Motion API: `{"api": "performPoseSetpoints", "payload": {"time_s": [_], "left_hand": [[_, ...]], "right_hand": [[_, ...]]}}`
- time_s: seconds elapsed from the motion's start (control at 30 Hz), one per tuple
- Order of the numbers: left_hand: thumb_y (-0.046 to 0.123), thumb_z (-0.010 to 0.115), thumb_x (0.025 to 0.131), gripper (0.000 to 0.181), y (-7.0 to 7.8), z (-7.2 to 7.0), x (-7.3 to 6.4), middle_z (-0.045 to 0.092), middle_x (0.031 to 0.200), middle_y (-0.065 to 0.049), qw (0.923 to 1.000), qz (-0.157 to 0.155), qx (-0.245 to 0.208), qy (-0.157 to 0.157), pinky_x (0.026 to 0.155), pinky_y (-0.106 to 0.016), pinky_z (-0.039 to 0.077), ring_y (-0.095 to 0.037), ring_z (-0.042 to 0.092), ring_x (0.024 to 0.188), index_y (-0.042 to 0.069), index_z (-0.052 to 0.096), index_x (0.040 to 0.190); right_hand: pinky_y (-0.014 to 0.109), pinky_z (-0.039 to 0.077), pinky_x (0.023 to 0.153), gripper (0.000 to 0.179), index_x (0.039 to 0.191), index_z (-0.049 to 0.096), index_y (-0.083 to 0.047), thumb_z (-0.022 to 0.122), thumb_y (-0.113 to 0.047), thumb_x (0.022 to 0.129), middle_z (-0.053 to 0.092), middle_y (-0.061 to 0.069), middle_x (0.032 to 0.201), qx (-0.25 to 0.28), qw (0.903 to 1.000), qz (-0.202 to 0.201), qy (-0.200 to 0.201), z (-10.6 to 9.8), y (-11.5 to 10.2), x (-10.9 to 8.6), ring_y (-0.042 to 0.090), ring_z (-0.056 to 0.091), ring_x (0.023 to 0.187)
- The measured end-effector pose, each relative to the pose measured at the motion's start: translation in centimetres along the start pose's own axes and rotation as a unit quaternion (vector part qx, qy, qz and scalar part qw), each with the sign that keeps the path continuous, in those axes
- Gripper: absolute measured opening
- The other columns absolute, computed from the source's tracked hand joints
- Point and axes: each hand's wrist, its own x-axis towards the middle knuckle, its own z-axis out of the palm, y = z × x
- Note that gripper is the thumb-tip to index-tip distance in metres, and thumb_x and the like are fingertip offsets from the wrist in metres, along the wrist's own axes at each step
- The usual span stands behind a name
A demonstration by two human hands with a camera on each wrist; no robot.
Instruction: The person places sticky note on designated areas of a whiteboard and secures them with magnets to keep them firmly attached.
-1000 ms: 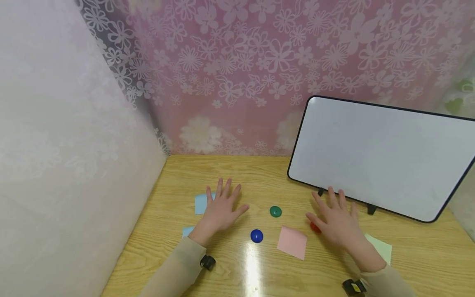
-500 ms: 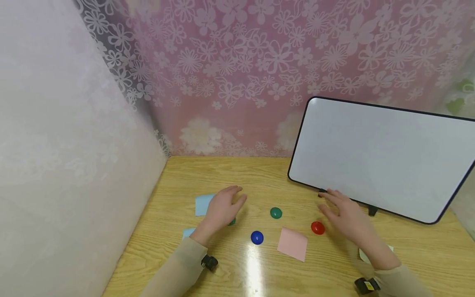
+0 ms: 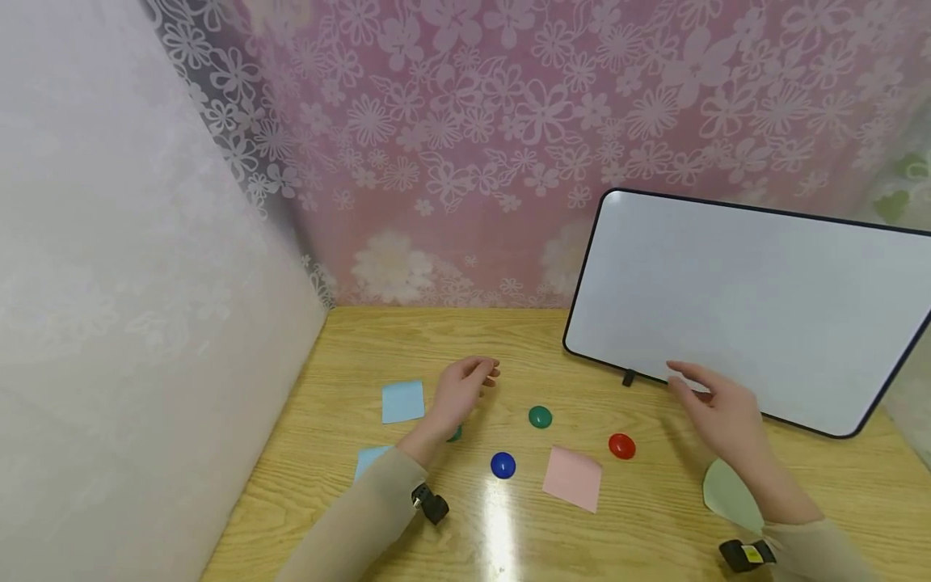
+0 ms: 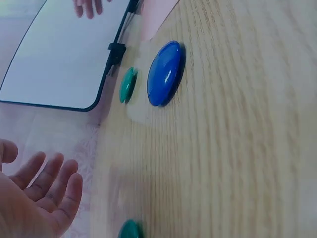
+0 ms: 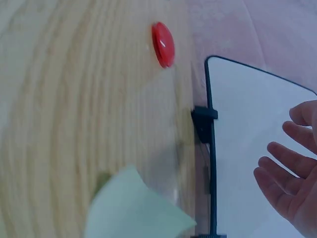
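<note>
My left hand [image 3: 458, 392] hovers above the table's left half, its fingers loosely bent and holding nothing. Partly hidden behind its wrist is a round green magnet-like disc [image 3: 455, 434]. A second green disc [image 3: 540, 417] and a glossy blue disc [image 4: 166, 73] lie to its right. My right hand [image 3: 726, 416] is raised in front of the lower part of the whiteboard [image 3: 749, 307], fingers relaxed, with nothing in it. To its left lies a red disc [image 5: 163, 44]. Below its wrist, a pale green sticky note [image 5: 138, 210] shows a curled-up edge.
A pink sticky note [image 3: 573, 478] lies between the blue and red discs. Two light-blue notes are at the left, the upper one [image 3: 403, 402] in full view, the lower one [image 3: 369, 459] partly behind the sleeve. The whiteboard leans on black feet [image 3: 629, 377] before a flowered curtain [image 3: 465, 162].
Both hands, spread with straight fingers a second ago, have turned and relaxed while moving right. The red disc and upper light-blue note are uncovered; a green disc shows behind the left wrist.
</note>
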Motion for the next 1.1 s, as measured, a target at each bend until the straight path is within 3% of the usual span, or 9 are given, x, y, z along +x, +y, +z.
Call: {"api": "performPoseSetpoints", "payload": {"time_s": [0.1,0.2,0.3,0.47,0.53,0.7,0.83,0.97,1.1], "left_hand": [[0.032,0.055,0.114,0.038,0.4,1.1,0.6,0.072,0.122,-0.019,0.9997,-0.004,-0.022,0.004,0.096,-0.061,0.055,-0.035,0.07,0.11,0.005,0.073,0.132],[0.03,0.056,0.113,0.033,0.7,2.1,1.3,0.072,0.123,-0.02,0.9995,-0.001,-0.032,0.007,0.096,-0.061,0.054,-0.039,0.069,0.111,0.008,0.074,0.131],[0.03,0.058,0.113,0.032,0.9,3.0,2.0,0.072,0.123,-0.019,0.9993,0.005,-0.036,0.012,0.096,-0.059,0.055,-0.036,0.07,0.109,0.009,0.073,0.132],[0.03,0.06,0.111,0.033,1.3,4.8,3.4,0.072,0.123,-0.018,0.9988,0.021,-0.033,0.029,0.09,-0.052,0.059,-0.035,0.07,0.108,0.009,0.071,0.134],[0.031,0.062,0.11,0.034,1.6,5.5,4.0,0.072,0.122,-0.016,0.9984,0.022,-0.033,0.04,0.088,-0.046,0.06,-0.035,0.07,0.107,0.01,0.071,0.134],[0.034,0.067,0.107,0.034,2.5,7.3,5.4,0.072,0.118,-0.001,0.9961,0.017,-0.021,0.084,0.081,-0.031,0.057,-0.018,0.068,0.098,0.012,0.073,0.133],[0.031,0.07,0.106,0.036,3.3,8.7,6.9,0.072,0.121,0.0,0.9954,0.024,-0.011,0.092,0.08,-0.029,0.056,-0.012,0.066,0.098,0.011,0.071,0.136],[0.031,0.07,0.106,0.043,4.1,9.9,8.4,0.071,0.13,-0.005,0.995,0.042,0.025,0.087,0.087,-0.033,0.057,-0.018,0.067,0.107,0.009,0.067,0.142],[0.03,0.068,0.108,0.046,4.8,10.9,9.6,0.068,0.14,-0.008,0.9926,0.054,0.066,0.086,0.092,-0.037,0.058,-0.024,0.067,0.116,0.01,0.063,0.149]], "right_hand": [[0.019,0.047,0.052,0.039,0.144,0.068,-0.009,0.063,-0.027,0.11,0.065,0.03,0.139,0.004,0.9991,0.014,0.04,-1.3,0.8,0.0,-0.015,0.063,0.087],[0.009,0.046,0.059,0.04,0.144,0.068,-0.007,0.063,-0.026,0.11,0.066,0.03,0.136,0.001,0.9968,0.031,0.074,-2.6,1.7,0.2,-0.03,0.044,0.086],[0.003,0.042,0.067,0.039,0.144,0.068,-0.008,0.064,-0.024,0.108,0.07,0.025,0.132,-0.005,0.9911,0.059,0.119,-3.7,2.7,0.4,-0.03,0.045,0.084],[0.001,0.039,0.075,0.037,0.139,0.074,-0.015,0.064,-0.023,0.105,0.071,-0.016,0.117,0.01,0.9656,0.113,0.234,-5.0,4.8,0.7,-0.025,0.05,0.091],[0.002,0.038,0.077,0.035,0.137,0.076,-0.016,0.064,-0.022,0.104,0.068,-0.024,0.117,0.016,0.9539,0.113,0.277,-5.4,5.6,0.8,-0.021,0.051,0.099],[0.006,0.038,0.081,0.036,0.136,0.075,-0.013,0.06,-0.018,0.105,0.067,-0.018,0.129,0.006,0.9324,0.101,0.347,-6.2,7.2,1.0,-0.012,0.05,0.113],[0.009,0.037,0.089,0.04,0.144,0.068,-0.011,0.054,-0.016,0.107,0.064,-0.006,0.142,-0.024,0.9209,0.11,0.373,-6.9,8.4,0.9,-0.001,0.048,0.124],[0.017,0.032,0.103,0.047,0.158,0.053,-0.015,0.043,-0.022,0.112,0.048,0.005,0.161,-0.036,0.9138,0.161,0.371,-7.9,9.3,0.7,0.014,0.041,0.141],[0.03,0.025,0.12,0.056,0.169,0.03,-0.026,0.032,-0.034,0.114,0.028,0.001,0.171,0.007,0.9073,0.239,0.346,-9.1,10.0,0.8,0.017,0.026,0.153]]}}
